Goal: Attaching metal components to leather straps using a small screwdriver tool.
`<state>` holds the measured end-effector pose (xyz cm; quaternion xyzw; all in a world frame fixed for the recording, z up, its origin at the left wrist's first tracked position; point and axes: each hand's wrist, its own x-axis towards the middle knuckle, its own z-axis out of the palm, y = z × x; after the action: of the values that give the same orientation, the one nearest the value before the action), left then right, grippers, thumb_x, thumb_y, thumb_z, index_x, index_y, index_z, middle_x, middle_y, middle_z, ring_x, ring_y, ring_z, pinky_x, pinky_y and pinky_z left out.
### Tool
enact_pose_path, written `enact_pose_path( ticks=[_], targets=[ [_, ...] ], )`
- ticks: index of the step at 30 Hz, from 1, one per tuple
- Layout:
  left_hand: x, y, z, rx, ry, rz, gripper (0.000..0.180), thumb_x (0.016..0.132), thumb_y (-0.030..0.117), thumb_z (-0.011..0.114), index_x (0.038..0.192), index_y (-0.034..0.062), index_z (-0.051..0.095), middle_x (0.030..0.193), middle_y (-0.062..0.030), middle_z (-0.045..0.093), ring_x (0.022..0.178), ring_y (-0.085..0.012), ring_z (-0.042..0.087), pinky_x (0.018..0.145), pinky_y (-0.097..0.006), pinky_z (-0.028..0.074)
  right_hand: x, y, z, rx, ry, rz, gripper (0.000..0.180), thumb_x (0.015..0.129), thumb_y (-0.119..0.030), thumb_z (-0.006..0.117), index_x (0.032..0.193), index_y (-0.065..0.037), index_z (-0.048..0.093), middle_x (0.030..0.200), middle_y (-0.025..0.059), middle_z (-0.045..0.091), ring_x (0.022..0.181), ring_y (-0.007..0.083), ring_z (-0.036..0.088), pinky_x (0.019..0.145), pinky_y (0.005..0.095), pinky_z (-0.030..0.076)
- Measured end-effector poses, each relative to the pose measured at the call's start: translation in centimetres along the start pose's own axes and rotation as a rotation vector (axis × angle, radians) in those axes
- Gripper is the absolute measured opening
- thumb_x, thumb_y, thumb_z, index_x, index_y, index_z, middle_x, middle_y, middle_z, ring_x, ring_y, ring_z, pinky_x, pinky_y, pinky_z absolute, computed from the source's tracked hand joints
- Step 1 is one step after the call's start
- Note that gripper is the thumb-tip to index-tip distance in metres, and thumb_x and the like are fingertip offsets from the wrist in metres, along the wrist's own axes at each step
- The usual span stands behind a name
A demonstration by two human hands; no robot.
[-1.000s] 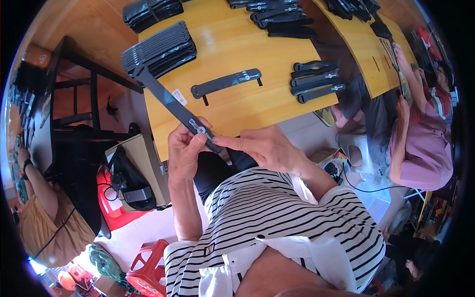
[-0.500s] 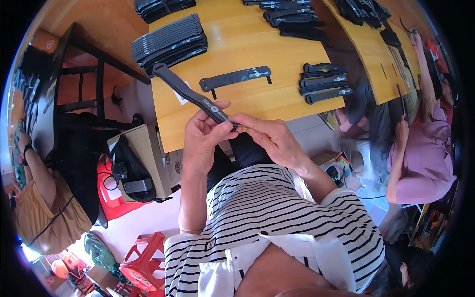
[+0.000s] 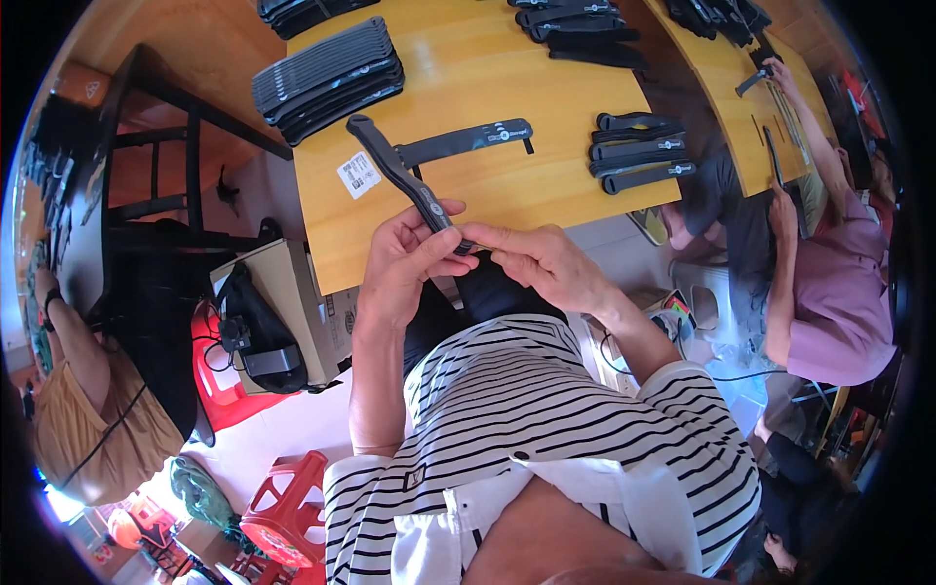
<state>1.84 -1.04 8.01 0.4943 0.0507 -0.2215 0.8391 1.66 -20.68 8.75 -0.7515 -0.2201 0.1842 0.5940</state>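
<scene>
A folded black strap [image 3: 395,171] with light printing rises from my hands, its looped end pointing up and left over the table. My left hand [image 3: 405,258] is closed around its lower part, the thumb pressing on top. Against that same lower end, my right hand [image 3: 541,263] pinches with thumb and forefinger; its fingertips partly hide what they grip. Just beyond, another black strap [image 3: 468,142] lies flat on the wooden table [image 3: 517,205], partly covered by the held one. A white label [image 3: 358,175] with dark print lies on the tabletop to the left.
Stacked black straps [image 3: 331,83] stand at the back left, and a smaller group [image 3: 642,151] lies right. More straps [image 3: 580,29] are at the far edge. A cardboard box [image 3: 302,322] and red stool [image 3: 288,512] are left below. A co-worker in pink [image 3: 838,302] works at right.
The held strap's far end has swung right and stands steeper, now overlapping the flat strap and uncovering the label. Both hands keep their grip. The co-worker at right has moved their arms.
</scene>
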Motion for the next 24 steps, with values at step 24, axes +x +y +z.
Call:
enact_pose_path(
  ticks=[24],
  targets=[
    [0.4,0.1,-0.8,0.106,-0.077,-0.025,0.047,0.078,0.008,0.066,0.118,-0.0071,0.045,0.085,-0.0114,0.062,0.072,-0.0189,0.064,0.066,-0.026,0.054,-0.1,1.2,0.3,0.785,-0.129,0.39,0.039,0.091,-0.001,0.042,0.128,-0.01,0.047,0.062,-0.0088,0.038,0.053,0.0014,0.028,0.048,0.0146,0.026]
  ],
)
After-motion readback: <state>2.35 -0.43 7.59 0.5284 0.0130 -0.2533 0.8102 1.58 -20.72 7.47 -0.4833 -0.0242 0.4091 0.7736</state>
